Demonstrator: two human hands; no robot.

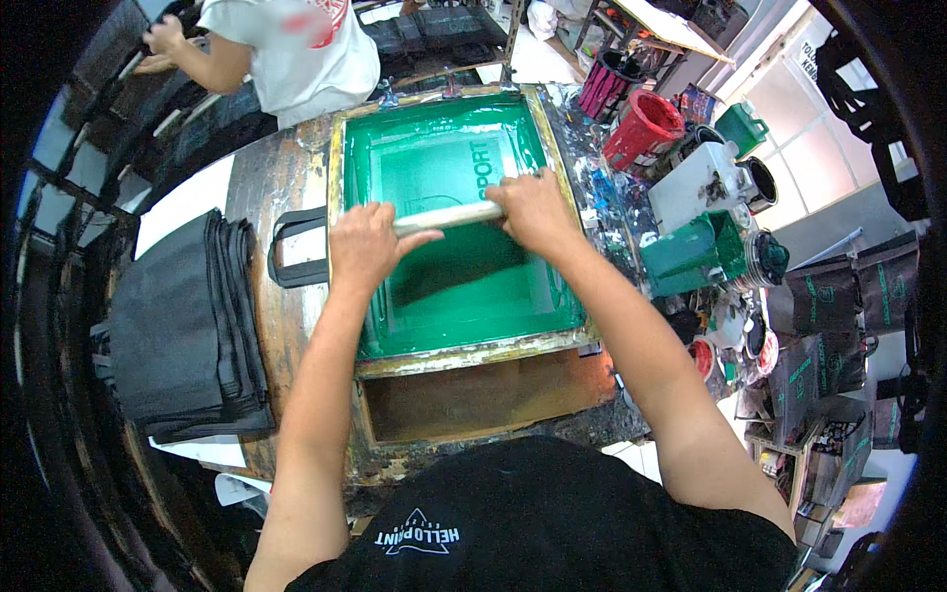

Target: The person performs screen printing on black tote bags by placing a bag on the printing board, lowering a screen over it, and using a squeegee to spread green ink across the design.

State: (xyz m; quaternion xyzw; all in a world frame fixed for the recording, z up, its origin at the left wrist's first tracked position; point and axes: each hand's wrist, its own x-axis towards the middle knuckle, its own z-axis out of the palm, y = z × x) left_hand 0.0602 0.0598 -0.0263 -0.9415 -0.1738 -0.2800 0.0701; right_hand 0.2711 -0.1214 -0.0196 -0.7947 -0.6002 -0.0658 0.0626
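Observation:
My left hand (365,242) and my right hand (536,209) grip the two ends of a squeegee (449,216) with a pale handle. Fingers of both hands wrap over its bar, and the blade underneath is hidden. It lies across a screen printing frame (464,353) whose mesh (434,178) is coated with green ink. Dark lettering shows through the mesh near my right hand. From under the frame's left side sticks out a black bag handle (286,264), a loop on the table.
A stack of black fabric bags (182,326) lies left of the frame. Ink containers crowd the right side, among them a red bucket (643,130) and a green jug (693,255). Clamps (451,85) hold the frame's far edge. Another person (296,59) stands at the far left.

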